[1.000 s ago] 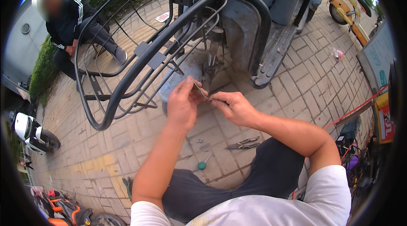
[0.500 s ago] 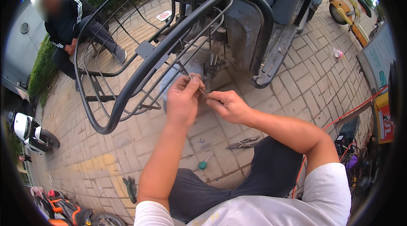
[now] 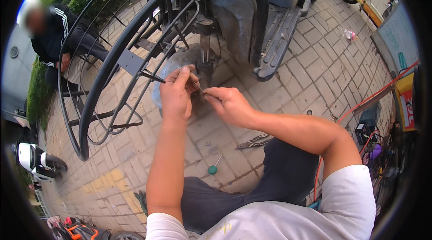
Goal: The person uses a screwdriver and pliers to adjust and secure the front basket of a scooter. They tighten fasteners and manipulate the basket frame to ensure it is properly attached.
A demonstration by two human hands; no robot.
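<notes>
Pinching a thin strand [image 3: 198,86] between them, the hands [image 3: 230,105] nearly meet.

The left hand [image 3: 176,95] partly hides a thin strand [image 3: 199,86] — too small to identify.

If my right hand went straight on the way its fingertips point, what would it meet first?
Your right hand would likely meet your left hand first, along the thin piece between them, though depth is unclear.
</notes>
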